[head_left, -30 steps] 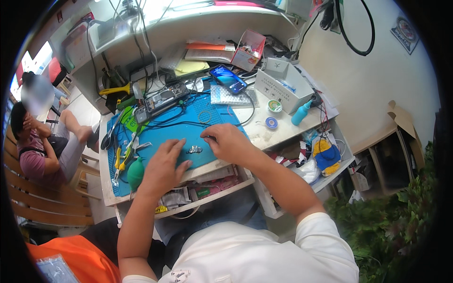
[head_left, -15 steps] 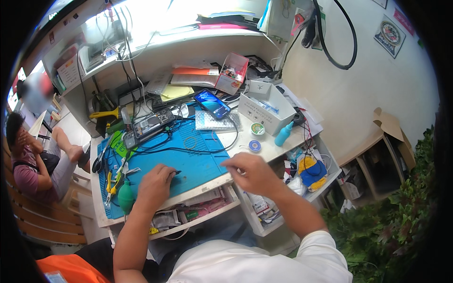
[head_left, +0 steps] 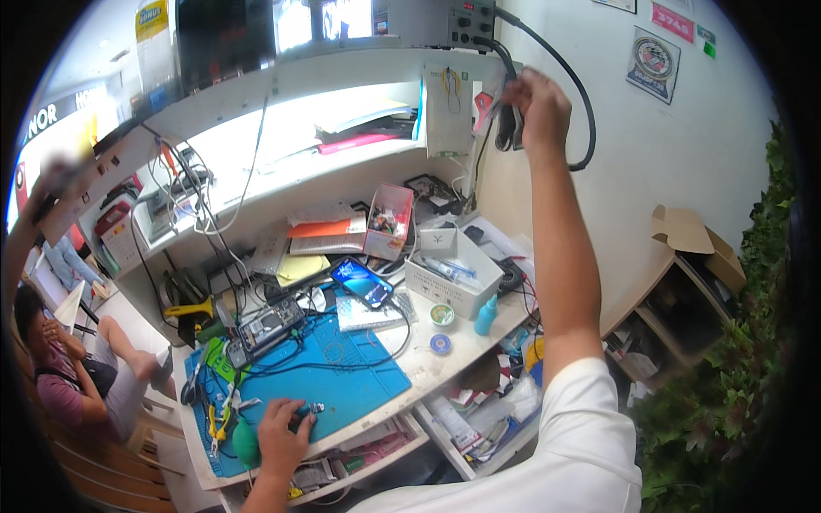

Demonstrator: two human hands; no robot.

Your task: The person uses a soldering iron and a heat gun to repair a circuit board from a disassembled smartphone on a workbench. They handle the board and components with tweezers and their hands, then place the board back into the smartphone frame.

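Note:
My left hand (head_left: 284, 430) is low over the front of the blue work mat (head_left: 376, 376), its fingers closed on a small dark part with a silvery end (head_left: 317, 409). The part is too small to name. My right hand (head_left: 545, 111) is raised high at the right end of the shelf. Its fingers are curled round the black hot-air gun handle (head_left: 506, 128), which hangs beside the wall; the hand hides part of the grip. A black hose loops from the handle's place to the grey control box (head_left: 462, 24) above.
On the mat lie an opened phone (head_left: 278, 325), cables, yellow-handled pliers (head_left: 221, 425) and a green air blower (head_left: 245, 442). Behind are a lit phone (head_left: 363, 282) and a white box (head_left: 457, 286). A blue bottle (head_left: 486, 316) stands right, above an open drawer (head_left: 479, 436). A person sits at left.
My right hand has risen from above the bench front to the hanging hot-air gun. The left hand still holds the small part near the mat's front. The view has tilted up.

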